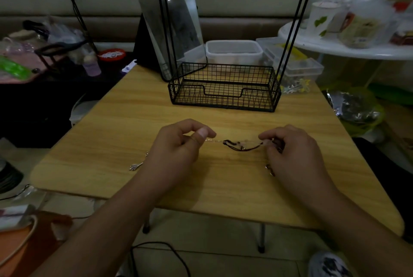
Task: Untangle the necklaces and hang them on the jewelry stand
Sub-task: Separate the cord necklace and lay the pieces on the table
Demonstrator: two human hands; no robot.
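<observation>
Both my hands hold a tangle of necklaces just above the small wooden table. My left hand pinches a thin pale chain between thumb and forefinger. My right hand grips the other end, where a dark cord loops around the pale chain. A silver pendant trails on the table left of my left wrist. Another small pendant hangs under my right hand. The black wire jewelry stand rises at the table's far side, its basket base empty and its hooks cut off at the top edge.
A mirror leans behind the stand. Clear plastic boxes sit behind and to the right of the basket. A white round table with cluttered items is at right. More clutter fills the left side, and a black cable lies on the floor.
</observation>
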